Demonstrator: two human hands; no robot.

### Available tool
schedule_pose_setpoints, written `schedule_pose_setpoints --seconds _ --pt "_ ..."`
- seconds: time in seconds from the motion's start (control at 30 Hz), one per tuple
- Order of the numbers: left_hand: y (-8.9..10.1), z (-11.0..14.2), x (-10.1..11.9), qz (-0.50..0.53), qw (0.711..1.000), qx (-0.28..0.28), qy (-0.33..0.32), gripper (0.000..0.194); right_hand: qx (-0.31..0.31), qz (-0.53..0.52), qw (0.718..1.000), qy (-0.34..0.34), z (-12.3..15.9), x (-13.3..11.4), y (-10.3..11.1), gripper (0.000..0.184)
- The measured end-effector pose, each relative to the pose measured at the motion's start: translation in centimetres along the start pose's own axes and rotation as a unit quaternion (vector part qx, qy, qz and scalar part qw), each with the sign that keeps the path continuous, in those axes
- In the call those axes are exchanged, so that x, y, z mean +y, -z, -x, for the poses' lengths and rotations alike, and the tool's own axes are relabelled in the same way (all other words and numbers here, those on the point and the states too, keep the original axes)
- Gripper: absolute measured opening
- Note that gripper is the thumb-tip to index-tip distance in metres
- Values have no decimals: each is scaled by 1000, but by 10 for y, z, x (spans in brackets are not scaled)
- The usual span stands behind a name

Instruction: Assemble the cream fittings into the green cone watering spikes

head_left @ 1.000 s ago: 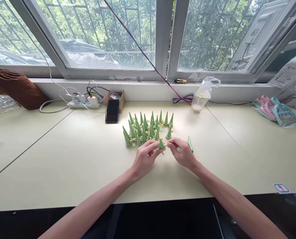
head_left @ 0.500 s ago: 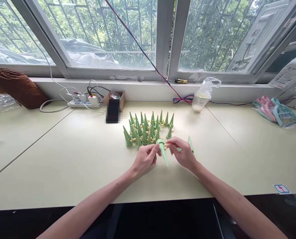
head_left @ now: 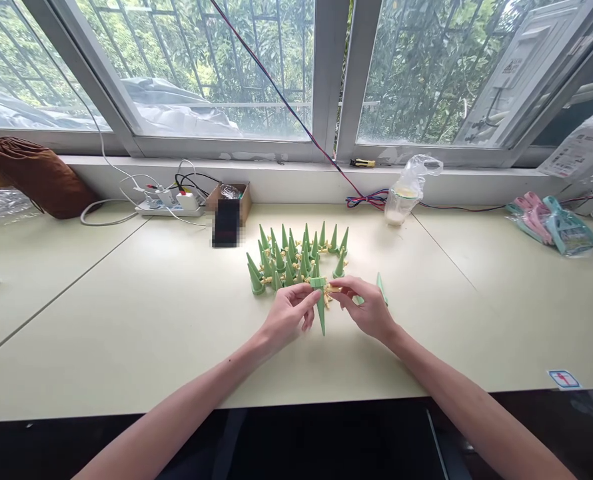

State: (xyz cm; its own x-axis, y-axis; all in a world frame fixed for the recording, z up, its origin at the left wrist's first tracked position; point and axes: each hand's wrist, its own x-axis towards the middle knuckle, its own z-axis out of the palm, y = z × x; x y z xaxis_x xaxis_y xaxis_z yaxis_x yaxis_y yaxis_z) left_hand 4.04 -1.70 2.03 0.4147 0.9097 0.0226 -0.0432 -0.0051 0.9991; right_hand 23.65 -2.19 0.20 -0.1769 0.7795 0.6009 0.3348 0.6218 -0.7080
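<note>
My left hand (head_left: 287,313) pinches the wide end of a green cone-shaped spike (head_left: 321,308) whose tip points down toward me. My right hand (head_left: 365,307) pinches a small yellow fitting (head_left: 330,291) at the side of that spike's top. Just behind both hands stands a cluster of several upright green spikes (head_left: 296,261) with yellow fittings. One more green spike (head_left: 381,288) lies on the table behind my right hand.
A pale table (head_left: 126,320) runs under a window sill. On it sit a power strip with cables (head_left: 169,203), a small cardboard box (head_left: 229,197), a plastic cup in a bag (head_left: 401,197), a brown bag (head_left: 36,177) far left, and packaged items (head_left: 551,223) far right.
The spike in my hands went from upright to tip-down toward me, and over the last half second its tip swung slightly left. Both hands stayed in place.
</note>
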Motion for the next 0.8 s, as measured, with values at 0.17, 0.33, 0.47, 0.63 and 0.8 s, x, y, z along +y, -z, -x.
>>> schedule_pose_setpoints --seconds 0.17,0.33,0.47,0.63,0.8 --pt "1 0 -2 6 1000 0 1 32 10 13 1000 15 0 0 0 15" --pt "1 0 -3 6 1000 1 0 32 17 23 999 46 0 3 -1 12" --pt "0 0 -4 5 1000 -1 7 33 23 28 998 55 0 5 -2 11" --pt "-2 -1 -4 -10 1000 -1 5 35 19 35 998 37 0 4 -1 13" --pt "-2 -1 -7 -24 1000 3 -11 34 11 40 999 26 0 4 -1 18"
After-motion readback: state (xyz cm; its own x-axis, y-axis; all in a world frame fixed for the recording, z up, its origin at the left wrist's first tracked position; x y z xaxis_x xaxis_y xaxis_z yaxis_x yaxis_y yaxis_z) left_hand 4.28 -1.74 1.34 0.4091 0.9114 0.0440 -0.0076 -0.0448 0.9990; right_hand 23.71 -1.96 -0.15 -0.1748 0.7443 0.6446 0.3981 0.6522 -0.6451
